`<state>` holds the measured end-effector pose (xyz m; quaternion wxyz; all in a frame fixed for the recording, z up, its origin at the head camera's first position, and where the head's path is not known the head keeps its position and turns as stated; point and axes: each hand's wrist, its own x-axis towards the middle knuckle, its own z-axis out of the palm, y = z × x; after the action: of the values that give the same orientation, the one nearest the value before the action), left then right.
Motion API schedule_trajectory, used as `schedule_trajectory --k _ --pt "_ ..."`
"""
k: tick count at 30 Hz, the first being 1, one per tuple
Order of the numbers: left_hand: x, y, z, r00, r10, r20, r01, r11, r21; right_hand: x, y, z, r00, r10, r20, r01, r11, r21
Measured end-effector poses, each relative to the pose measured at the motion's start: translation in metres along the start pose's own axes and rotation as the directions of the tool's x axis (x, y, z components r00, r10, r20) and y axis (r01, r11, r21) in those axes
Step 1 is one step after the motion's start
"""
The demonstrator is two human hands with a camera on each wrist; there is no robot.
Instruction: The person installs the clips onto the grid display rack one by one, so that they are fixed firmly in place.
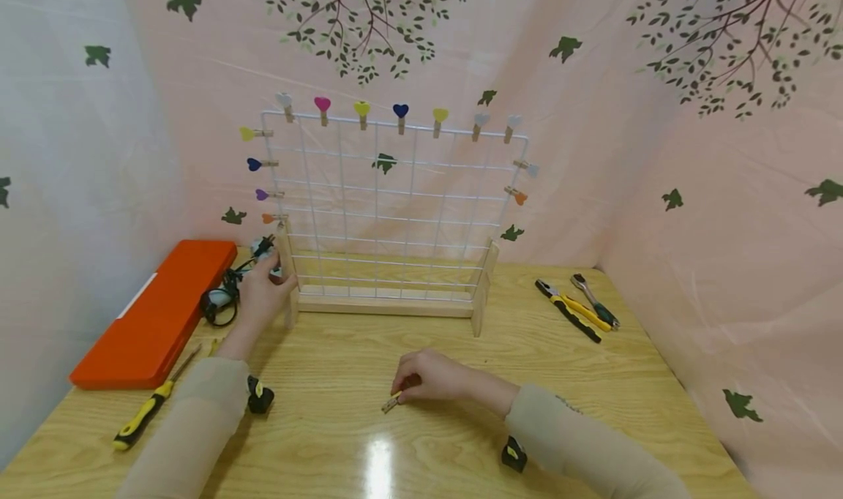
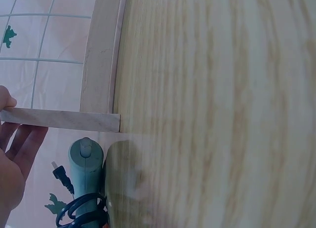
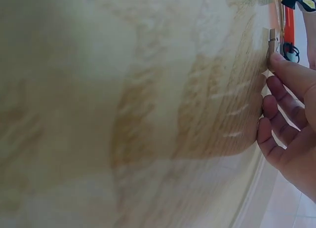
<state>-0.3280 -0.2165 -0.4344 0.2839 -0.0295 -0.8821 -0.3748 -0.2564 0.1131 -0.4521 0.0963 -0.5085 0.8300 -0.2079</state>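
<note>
A white wire grid (image 1: 395, 184) stands upright in a wooden stand (image 1: 385, 307). Heart-topped clothespins in several colours, such as a pink one (image 1: 323, 107), are clipped along its top and both sides. My left hand (image 1: 260, 290) grips the stand's left post, thumb on one face and fingers on the other; the left wrist view shows this post (image 2: 69, 120) between them. Low over the table in front, my right hand (image 1: 431, 376) pinches a small wooden clothespin (image 1: 391, 403). In the right wrist view the clothespin (image 3: 272, 43) sticks out past the thumb; its heart is mostly hidden by the fingers.
An orange case (image 1: 154, 316) lies at the left, beside a corded pale green tool (image 2: 85, 169). A screwdriver (image 1: 146, 415) lies in front of it. Pliers (image 1: 573, 310) and a wrench (image 1: 596, 303) lie at the right. Fabric walls (image 1: 711, 265) surround the table.
</note>
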Motion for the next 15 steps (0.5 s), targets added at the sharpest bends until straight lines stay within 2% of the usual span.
schedule_trajectory --k 3,11,15 --pt "0.0 0.0 0.0 1.0 0.003 -0.003 -0.004 1.0 -0.009 -0.001 0.0 0.0 1.0 0.005 -0.013 -0.005 1.0 0.011" --pt "0.0 0.001 -0.001 1.0 -0.009 0.012 0.009 1.0 -0.01 -0.01 0.001 -0.005 0.997 0.072 -0.019 -0.066 0.976 0.209" --pt "0.0 0.0 0.0 1.0 -0.013 0.015 0.013 1.0 -0.003 -0.016 0.001 -0.012 0.995 0.097 -0.013 -0.092 0.974 0.208"
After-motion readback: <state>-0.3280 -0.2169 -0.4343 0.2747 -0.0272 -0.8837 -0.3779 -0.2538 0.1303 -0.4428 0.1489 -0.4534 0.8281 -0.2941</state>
